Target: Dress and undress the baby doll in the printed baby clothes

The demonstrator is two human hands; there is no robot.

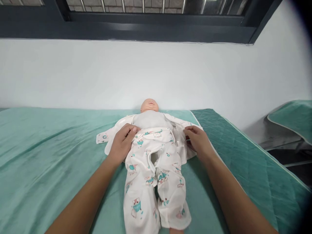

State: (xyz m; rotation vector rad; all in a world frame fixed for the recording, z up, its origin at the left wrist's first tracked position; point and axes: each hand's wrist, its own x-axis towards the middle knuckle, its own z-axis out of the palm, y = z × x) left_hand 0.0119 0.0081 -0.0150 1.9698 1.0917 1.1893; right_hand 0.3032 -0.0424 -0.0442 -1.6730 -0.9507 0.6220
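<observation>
Fingers [127, 128] of the left hand [122, 142] are bent, thumb and forefinger close together at the near corner of the trouser waistband. Right hand [199, 143]: fingers curled, tips at the loose side of the open jacket [179, 141]. Cannot tell for either hand whether cloth is pinched between thumb and fingers.

Baby doll [149, 104] lies on its back between the two hands, head beyond the fingertips and close to the white wall [146, 71]. Its pale torso [152, 119] shows between the jacket's parted sides. Printed trousers [142, 169] run from just inside the fingertips back toward the wearer, between the forearms; a split shows at the crotch.

Containment: trousers cover the doll's lower body; a bit of skin-toned leg [176, 231] shows at one hem, at the lower edge of view. Jacket lies beneath the torso, a sleeve spread to either side; what fills the sleeves cannot be told.

Count: one doll, one jacket with two sleeves, one pair of trousers with two legs, two hands.

Ground: light green sheet [60, 156] beneath the doll, darker quilted mat [239, 156] to the right. Above the wall, dark window frame [156, 29] with metal bars [123, 6].
</observation>
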